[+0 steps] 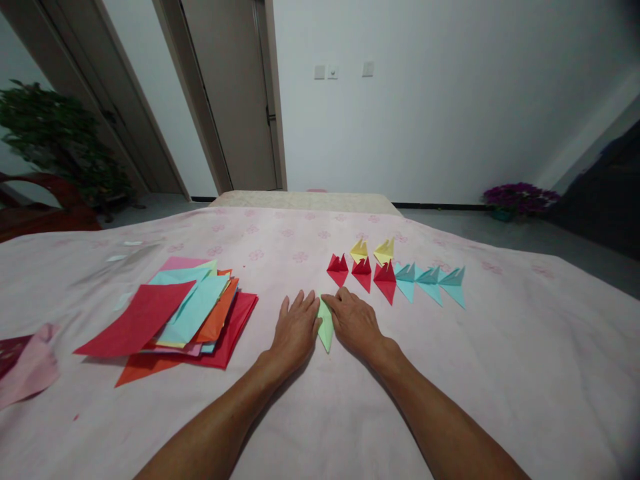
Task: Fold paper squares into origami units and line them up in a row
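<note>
The green paper (326, 330) lies on the desk (500, 347) between the hands. The left hand (296, 330) is spread flat, touching its left edge. The right hand (356, 321) has bent fingers on its far end; whether they grip it, I cannot tell. Left of the hands sits a paper pile (197, 310); beyond the right hand stand red figures (361, 272).

the green folded piece (326, 328) is matt paper, as are the stacked sheets (143, 319) and folded figures (385, 281). the tablecloth (500, 380) is faintly wrinkled fabric, the chair (70, 212) glossy-looking wood, the wall (425, 127) smooth and matt.
</note>
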A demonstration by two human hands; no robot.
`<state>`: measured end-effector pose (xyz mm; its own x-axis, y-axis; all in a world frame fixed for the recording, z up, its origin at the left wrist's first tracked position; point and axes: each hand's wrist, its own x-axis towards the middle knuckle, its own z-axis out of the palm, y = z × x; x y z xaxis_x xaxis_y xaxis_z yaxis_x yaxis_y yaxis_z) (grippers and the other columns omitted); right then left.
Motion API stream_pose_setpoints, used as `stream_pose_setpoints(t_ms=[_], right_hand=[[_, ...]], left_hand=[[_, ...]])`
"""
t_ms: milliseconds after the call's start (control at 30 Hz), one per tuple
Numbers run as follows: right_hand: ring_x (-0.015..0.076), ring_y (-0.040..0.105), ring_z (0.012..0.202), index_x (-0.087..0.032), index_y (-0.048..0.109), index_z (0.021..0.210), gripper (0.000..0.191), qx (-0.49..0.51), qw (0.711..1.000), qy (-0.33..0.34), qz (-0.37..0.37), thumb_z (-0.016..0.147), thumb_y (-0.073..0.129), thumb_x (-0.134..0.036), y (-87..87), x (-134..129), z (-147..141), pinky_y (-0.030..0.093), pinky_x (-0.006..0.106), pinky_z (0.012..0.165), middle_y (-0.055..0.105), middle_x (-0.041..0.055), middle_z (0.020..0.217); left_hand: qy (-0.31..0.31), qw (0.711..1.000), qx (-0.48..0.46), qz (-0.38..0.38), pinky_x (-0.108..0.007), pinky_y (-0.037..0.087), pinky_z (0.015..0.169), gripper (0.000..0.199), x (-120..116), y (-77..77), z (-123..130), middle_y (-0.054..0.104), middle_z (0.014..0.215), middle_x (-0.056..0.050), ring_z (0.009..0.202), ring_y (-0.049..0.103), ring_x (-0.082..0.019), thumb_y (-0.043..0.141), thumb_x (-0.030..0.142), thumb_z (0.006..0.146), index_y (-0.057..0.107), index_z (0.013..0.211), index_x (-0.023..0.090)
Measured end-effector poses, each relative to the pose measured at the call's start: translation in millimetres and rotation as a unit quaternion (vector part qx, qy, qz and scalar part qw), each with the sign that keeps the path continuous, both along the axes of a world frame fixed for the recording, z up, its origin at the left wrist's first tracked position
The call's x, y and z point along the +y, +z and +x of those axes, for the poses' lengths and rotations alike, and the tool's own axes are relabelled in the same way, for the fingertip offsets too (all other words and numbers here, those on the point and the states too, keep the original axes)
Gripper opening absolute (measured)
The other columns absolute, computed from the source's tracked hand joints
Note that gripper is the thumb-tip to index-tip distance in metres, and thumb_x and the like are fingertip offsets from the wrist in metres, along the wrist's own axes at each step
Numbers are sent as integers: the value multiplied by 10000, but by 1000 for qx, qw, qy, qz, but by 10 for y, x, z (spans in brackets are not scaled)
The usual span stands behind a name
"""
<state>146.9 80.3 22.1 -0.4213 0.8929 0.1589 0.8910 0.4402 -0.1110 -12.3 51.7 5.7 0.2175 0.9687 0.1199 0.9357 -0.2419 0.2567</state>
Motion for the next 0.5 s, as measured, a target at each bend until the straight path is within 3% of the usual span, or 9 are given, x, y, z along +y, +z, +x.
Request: stream_pose_setpoints(t_ms=[200, 500], right_hand=[[190, 548, 853, -356, 462, 1381, 392, -8, 1000, 2, -10, 1012, 351, -284, 9, 6, 3, 377, 301, 700, 555, 66, 1073], [207, 557, 920, -376, 461, 1375, 388, -52, 998, 4, -36, 1011, 358, -289, 41, 23, -22, 392, 311, 725, 537, 74, 1126]], left_hand=[[-1, 1000, 20, 9, -574, 214, 1169, 469, -6, -12, -2, 383, 1547, -72, 1443, 307, -297, 405, 290, 987, 437, 1448, 212], [4, 999, 39, 28, -592, 244, 1143, 447, -22, 0, 14, 423, 1520, -89, 1420, 351, -306, 413, 295, 991, 456, 1430, 221]])
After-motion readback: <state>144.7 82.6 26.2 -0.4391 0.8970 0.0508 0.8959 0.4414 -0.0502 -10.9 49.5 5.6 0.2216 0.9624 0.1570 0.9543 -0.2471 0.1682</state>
